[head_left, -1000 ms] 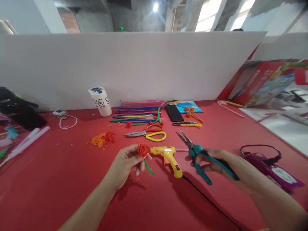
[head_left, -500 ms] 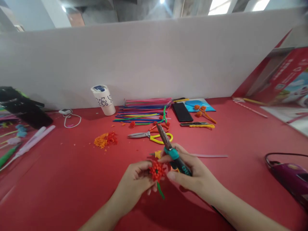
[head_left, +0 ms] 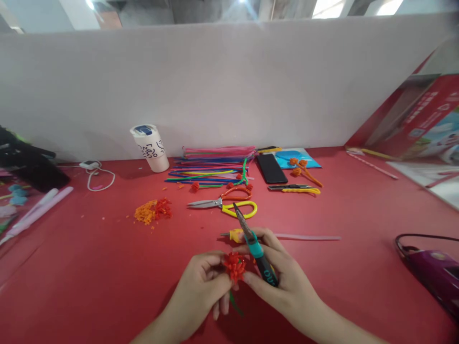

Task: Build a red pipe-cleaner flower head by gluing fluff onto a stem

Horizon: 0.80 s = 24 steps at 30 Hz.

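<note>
My left hand (head_left: 202, 284) pinches a red pipe-cleaner flower (head_left: 234, 266) with a green stem that hangs below the fingers. My right hand (head_left: 278, 279) is closed round teal-handled pliers (head_left: 254, 246), jaws pointing up and away, and its thumb and forefinger also touch the flower. Both hands meet low in the middle of the red table (head_left: 89, 277). A yellow glue gun (head_left: 234, 235) lies just behind them, mostly hidden by my right hand.
Yellow-handled scissors (head_left: 229, 205), a pile of coloured pipe cleaners (head_left: 211, 167), a paper cup (head_left: 149, 148), orange and red clippings (head_left: 152, 210), a black phone (head_left: 271, 168), a utility knife (head_left: 294, 189), a clear glue stick (head_left: 308, 237) and a purple device (head_left: 433, 272) at the right.
My right hand brought the pliers from the right over to the flower. Both hands then drew closer to me and lower in view, and the glue gun is now largely covered.
</note>
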Available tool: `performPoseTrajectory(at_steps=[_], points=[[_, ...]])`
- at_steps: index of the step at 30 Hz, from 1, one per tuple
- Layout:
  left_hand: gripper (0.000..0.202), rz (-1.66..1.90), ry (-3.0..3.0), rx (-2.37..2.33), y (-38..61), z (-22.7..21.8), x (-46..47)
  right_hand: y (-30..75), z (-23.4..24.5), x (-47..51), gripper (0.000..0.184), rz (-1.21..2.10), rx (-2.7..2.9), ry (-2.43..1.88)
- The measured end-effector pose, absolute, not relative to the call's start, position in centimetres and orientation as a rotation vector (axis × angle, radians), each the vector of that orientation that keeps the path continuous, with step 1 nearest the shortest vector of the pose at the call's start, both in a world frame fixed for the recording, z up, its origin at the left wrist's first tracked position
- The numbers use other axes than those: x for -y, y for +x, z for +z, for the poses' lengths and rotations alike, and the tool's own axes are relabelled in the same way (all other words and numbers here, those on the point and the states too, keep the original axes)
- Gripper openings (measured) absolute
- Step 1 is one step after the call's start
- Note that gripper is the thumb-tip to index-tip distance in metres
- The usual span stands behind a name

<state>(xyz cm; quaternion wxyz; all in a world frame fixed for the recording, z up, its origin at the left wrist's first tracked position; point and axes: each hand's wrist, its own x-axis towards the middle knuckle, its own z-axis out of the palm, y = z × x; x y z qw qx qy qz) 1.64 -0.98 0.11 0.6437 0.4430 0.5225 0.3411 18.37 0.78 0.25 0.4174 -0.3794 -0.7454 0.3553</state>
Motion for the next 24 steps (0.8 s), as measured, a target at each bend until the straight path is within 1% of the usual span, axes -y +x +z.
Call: performPoseTrajectory(at_steps=[10,14,18,24], points=[[0.017,0.834,0.945,-1.125,1.26,0.33,0.85,18.75,-0.14,-0.82,0.025,0.881,1.843,-0.97],[0.016,0.844,0.844,-1.052,1.16,0.23,1.01,18.88,0.22,-0.82,0.02,1.007,1.793,-0.998],[0.014,0.779,0.691,-0.978,1.31,0.19,0.94,18.83,0.38,-0.89,0.013,1.151,1.728,-1.026],[0.013,0.77,0.731,-1.009,1.27,0.07,0.79,18.8,0.11,-0.87,0.013,1.177,1.662,-1.082]])
